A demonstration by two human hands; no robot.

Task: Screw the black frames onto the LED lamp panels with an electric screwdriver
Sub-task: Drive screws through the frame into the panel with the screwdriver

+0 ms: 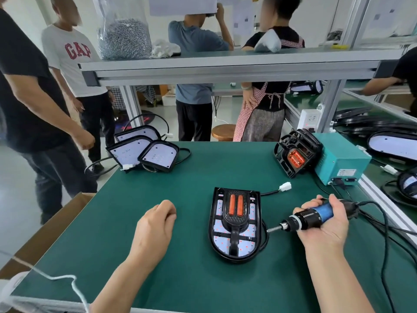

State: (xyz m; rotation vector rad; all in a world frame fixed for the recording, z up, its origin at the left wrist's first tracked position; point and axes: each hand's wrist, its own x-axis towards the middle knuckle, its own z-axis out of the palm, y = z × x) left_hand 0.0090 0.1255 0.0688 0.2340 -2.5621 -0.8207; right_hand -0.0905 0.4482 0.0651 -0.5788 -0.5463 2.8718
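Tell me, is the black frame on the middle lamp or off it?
On it. The black frame lies flat over the lamp panel, whose white face shows through the frame's gaps.

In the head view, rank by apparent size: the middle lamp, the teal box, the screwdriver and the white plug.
Middle lamp
Teal box (farther off, so this pair is unsure)
Screwdriver
White plug

Three bare LED panels, one framed panel, one electric screwdriver, one teal box.
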